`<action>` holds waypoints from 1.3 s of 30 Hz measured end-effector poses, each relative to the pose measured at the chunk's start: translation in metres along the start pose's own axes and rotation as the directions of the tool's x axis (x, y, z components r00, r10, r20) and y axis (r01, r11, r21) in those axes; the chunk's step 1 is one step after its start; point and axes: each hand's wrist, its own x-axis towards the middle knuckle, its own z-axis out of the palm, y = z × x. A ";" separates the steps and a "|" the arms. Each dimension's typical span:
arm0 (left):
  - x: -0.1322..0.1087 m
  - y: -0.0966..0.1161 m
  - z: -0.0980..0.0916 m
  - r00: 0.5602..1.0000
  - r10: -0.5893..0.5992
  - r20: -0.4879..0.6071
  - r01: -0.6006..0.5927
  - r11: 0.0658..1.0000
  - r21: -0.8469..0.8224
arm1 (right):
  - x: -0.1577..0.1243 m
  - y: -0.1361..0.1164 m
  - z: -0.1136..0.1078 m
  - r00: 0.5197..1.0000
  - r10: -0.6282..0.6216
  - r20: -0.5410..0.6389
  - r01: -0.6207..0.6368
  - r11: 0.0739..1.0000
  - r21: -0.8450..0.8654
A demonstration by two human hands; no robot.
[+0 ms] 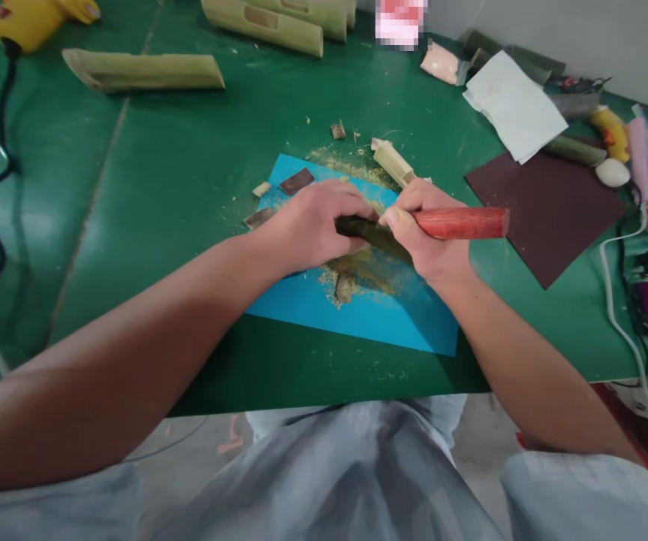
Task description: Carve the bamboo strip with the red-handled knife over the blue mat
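Grey clothing (351, 473) lies below my right hand (438, 255), which grips a red handle (467, 223); slipping could hurt my left hand (317, 224), holding a dark stick (378, 237).

A broad table with a smooth, slightly glossy green top (188, 158) fills most of the view, a thin, pale, straight seam (124, 109) crossing its left part. Beyond the far right edge stands a plain, pale grey wall (599, 37). Below the near edge shows light grey floor (188, 443), perhaps concrete. The light leaves soft shadows on the tabletop.
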 end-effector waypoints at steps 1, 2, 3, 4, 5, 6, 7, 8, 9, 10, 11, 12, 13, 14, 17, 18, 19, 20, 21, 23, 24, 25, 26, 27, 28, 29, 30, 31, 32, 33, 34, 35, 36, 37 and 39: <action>0.000 0.000 0.000 1.000 -0.004 0.004 0.004 1.000 0.000 | 0.000 0.001 0.000 1.000 -0.003 -0.004 0.003 1.000 -0.002; 0.000 0.000 0.000 1.000 -0.007 0.006 0.007 1.000 0.003 | 0.000 0.002 0.000 1.000 -0.009 -0.007 0.009 1.000 -0.001; 0.001 0.000 0.000 1.000 -0.008 0.007 0.008 1.000 0.007 | 0.000 0.002 0.000 1.000 -0.017 -0.010 0.017 1.000 -0.001; 0.001 0.000 0.000 1.000 -0.010 0.004 0.010 1.000 0.011 | 0.000 0.003 0.001 1.000 -0.024 -0.012 0.024 1.000 -0.002; 0.001 0.000 0.000 1.000 -0.012 0.002 0.012 1.000 0.015 | 0.000 0.004 0.001 1.000 -0.028 -0.012 0.028 1.000 -0.008; 0.001 0.000 0.000 1.000 -0.019 0.003 0.018 1.000 0.016 | 0.000 0.004 0.001 1.000 -0.028 -0.010 0.028 0.999 -0.016; 0.001 0.001 0.000 1.000 -0.028 0.006 0.028 0.999 0.015 | 0.000 0.005 0.001 1.000 -0.029 -0.008 0.029 0.999 -0.022; 0.000 0.002 -0.001 0.999 -0.039 0.011 0.039 0.999 0.015 | 0.000 0.005 0.001 1.000 -0.030 -0.009 0.030 0.999 -0.025; 0.000 0.003 -0.001 0.999 -0.050 0.015 0.049 0.999 0.014 | 0.000 0.004 0.001 0.999 -0.033 -0.012 0.032 0.999 -0.025; 0.000 0.004 -0.001 0.998 -0.057 0.016 0.057 0.998 0.015 | 0.000 0.004 0.001 0.999 -0.037 -0.014 0.037 0.999 -0.024; 0.000 0.004 -0.001 0.998 -0.059 0.015 0.058 0.998 0.017 | 0.000 0.003 0.001 0.999 -0.044 -0.017 0.044 0.999 -0.022; 0.000 0.004 -0.001 0.999 -0.053 0.010 0.053 0.998 0.019 | 0.000 0.003 0.000 0.999 -0.049 -0.017 0.049 0.999 -0.022; 0.000 0.003 -0.001 0.999 -0.041 0.005 0.040 0.999 0.021 | -0.001 0.003 0.000 0.999 -0.049 -0.017 0.049 0.999 -0.023; 0.000 0.002 0.000 1.000 -0.026 -0.001 0.026 0.999 0.020 | -0.001 0.003 0.000 0.999 -0.045 -0.016 0.045 0.999 -0.024; 0.000 -0.002 0.001 1.000 0.010 -0.018 -0.010 1.000 0.017 | -0.002 0.004 -0.001 1.000 -0.028 -0.003 0.028 0.999 -0.029; 0.000 -0.003 0.002 1.000 0.014 -0.020 -0.013 1.000 0.016 | -0.002 0.004 -0.001 1.000 -0.022 0.004 0.022 0.999 -0.035; 0.000 -0.003 0.002 1.000 0.015 -0.022 -0.014 1.000 0.016 | -0.002 0.004 -0.001 1.000 -0.015 0.013 0.016 0.999 -0.045; 0.000 -0.004 0.002 1.000 0.015 -0.023 -0.015 1.000 0.015 | -0.002 0.004 -0.001 1.000 -0.009 0.019 0.010 0.998 -0.056; 0.000 -0.004 0.002 0.999 0.019 -0.027 -0.018 1.000 0.013 | -0.002 0.003 -0.001 1.000 -0.004 0.021 0.006 0.998 -0.066; 0.000 -0.004 0.002 0.999 0.028 -0.035 -0.028 1.000 0.005 | -0.002 0.000 -0.002 1.000 -0.005 0.010 0.006 0.997 -0.071; 0.000 -0.004 0.002 0.999 0.033 -0.039 -0.033 0.999 0.002 | -0.002 -0.003 -0.003 1.000 -0.011 0.000 0.011 0.998 -0.066; 0.000 -0.004 0.002 0.998 0.038 -0.042 -0.038 0.999 0.001 | -0.001 -0.005 -0.004 1.000 -0.015 -0.007 0.015 0.998 -0.058; 0.000 -0.004 0.002 0.998 0.041 -0.043 -0.041 0.999 0.003 | -0.001 -0.007 -0.005 1.000 -0.015 -0.010 0.014 0.998 -0.053; -0.001 -0.005 0.003 0.998 0.043 -0.044 -0.043 0.999 0.005 | -0.001 -0.009 -0.006 1.000 -0.006 -0.005 0.006 0.998 -0.056; -0.001 -0.005 0.003 0.998 0.050 -0.046 -0.050 0.999 0.006 | -0.002 -0.010 -0.006 1.000 0.006 0.000 -0.006 0.998 -0.064; -0.001 -0.006 0.003 0.997 0.057 -0.052 -0.057 0.998 0.008 | -0.002 -0.010 -0.006 1.000 0.022 0.007 -0.021 0.997 -0.075; -0.001 -0.006 0.004 0.996 0.062 -0.058 -0.062 0.998 0.009 | -0.003 -0.009 -0.006 0.999 0.038 0.013 -0.037 0.996 -0.085; -0.001 -0.007 0.004 0.996 0.065 -0.066 -0.065 0.998 0.010 | -0.004 -0.009 -0.006 0.998 0.053 0.017 -0.051 0.994 -0.094; -0.001 -0.008 0.004 0.995 0.065 -0.073 -0.065 0.998 0.011 | -0.004 -0.008 -0.006 0.998 0.063 0.018 -0.061 0.993 -0.097; -0.002 -0.008 0.005 0.995 0.066 -0.076 -0.065 0.998 0.013 | -0.005 -0.007 -0.006 0.997 0.072 0.021 -0.070 0.993 -0.097; -0.002 -0.008 0.005 0.995 0.064 -0.078 -0.063 0.998 0.014 | -0.005 -0.006 -0.006 0.996 0.082 0.021 -0.079 0.992 -0.096; -0.002 -0.008 0.005 0.995 0.061 -0.076 -0.060 0.998 0.015 | -0.006 -0.006 -0.005 0.996 0.092 0.021 -0.089 0.992 -0.093; -0.002 -0.007 0.005 0.995 0.058 -0.075 -0.058 0.998 0.014 | -0.006 -0.006 -0.006 0.995 0.099 0.019 -0.097 0.991 -0.089; -0.001 -0.007 0.005 0.996 0.054 -0.072 -0.053 0.998 0.013 | -0.006 -0.006 -0.006 0.995 0.103 0.014 -0.102 0.991 -0.083; -0.001 -0.006 0.004 0.997 0.047 -0.060 -0.046 0.999 0.013 | -0.006 -0.008 -0.006 0.995 0.101 0.001 -0.100 0.992 -0.073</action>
